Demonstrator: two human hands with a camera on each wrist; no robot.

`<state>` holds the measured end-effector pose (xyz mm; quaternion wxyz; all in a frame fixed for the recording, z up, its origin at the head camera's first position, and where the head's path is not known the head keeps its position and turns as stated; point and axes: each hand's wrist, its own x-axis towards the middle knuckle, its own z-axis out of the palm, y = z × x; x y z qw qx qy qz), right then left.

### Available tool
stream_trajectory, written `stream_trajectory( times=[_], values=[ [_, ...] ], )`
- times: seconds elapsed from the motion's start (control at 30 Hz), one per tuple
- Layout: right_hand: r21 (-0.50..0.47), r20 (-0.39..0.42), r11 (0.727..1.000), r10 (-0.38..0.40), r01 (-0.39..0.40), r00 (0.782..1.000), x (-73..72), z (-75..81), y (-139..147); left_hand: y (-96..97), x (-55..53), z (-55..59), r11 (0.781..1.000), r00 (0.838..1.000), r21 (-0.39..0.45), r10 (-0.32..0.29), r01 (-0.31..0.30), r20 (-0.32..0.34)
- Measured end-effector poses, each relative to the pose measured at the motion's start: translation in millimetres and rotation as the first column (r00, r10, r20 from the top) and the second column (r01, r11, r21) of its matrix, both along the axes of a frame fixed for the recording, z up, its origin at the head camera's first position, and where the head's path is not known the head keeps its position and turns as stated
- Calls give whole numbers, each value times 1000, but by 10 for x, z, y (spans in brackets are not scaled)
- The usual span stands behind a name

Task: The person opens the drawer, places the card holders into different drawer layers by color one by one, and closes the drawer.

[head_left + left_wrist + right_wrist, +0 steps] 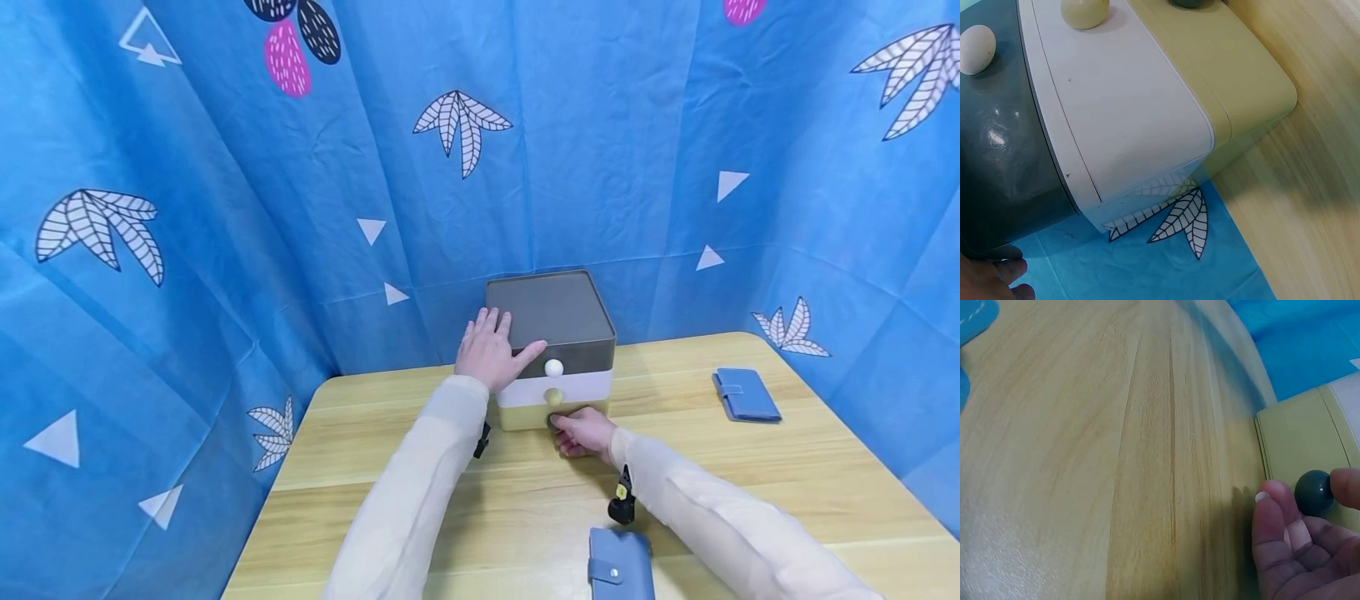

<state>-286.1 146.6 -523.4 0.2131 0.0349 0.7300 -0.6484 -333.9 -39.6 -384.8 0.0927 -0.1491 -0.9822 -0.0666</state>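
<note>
A small three-drawer box [551, 308] stands at the back of the table, with a dark grey top tier, a white middle and a yellow bottom. My left hand [489, 357] rests on its top left edge, fingers extended and thumb across the front. My right hand [587, 432] pinches the dark green knob [1314, 492] of the bottom drawer [1241, 81] between thumb and fingers. Above it are the middle drawer's pale yellow knob [553, 397] and the top drawer's white knob [553, 368]. All three drawer fronts look flush in the head view.
A blue snap-strap wallet [621, 562] lies on the wooden table [360, 467] near the front, close to my right forearm. Another blue wallet [748, 394] lies at the right. A blue patterned curtain [600, 167] hangs right behind the box and along both sides.
</note>
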Motion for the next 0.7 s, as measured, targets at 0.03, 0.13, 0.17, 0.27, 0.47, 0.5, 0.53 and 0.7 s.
stream_trajectory(
  times=[0.03, 0.13, 0.17, 0.27, 0.47, 0.5, 0.53, 0.7],
  values=[
    [1, -1, 1000, -1, 1, 1000, 3, -1, -1, 0, 2, 1, 1000, 1000, 2, 0, 0, -1],
    [-5, 3, 1000, -10, 10, 1000, 7, -7, -5, 2, 9, 5, 1000, 1000, 2, 1, -1, -2],
    [-7, 4, 1000, -13, 13, 1000, 9, -11, -6, 3, 8, 4, 1000, 1000, 2, 3, -3, -3],
    [-11, 6, 1000, -18, 18, 1000, 11, -20, -14, -2, 2, -6, 1000, 1000, 5, 4, -4, -3],
    [-19, 13, 1000, -20, 21, 1000, 10, -22, -27, -10, -18, -33, 1000, 1000, 20, 2, -2, -5],
    [-21, 14, 1000, -22, 22, 1000, 9, -19, -30, -11, -20, -34, 1000, 1000, 19, 2, -2, -7],
    [-22, 11, 999, -23, 23, 1000, 11, -13, -32, -12, -21, -35, 1000, 1000, 20, 3, -3, -6],
    [-20, 7, 999, -30, 30, 1000, 9, -7, -42, -11, -23, -32, 1000, 1000, 16, -2, 2, -15]
  ],
)
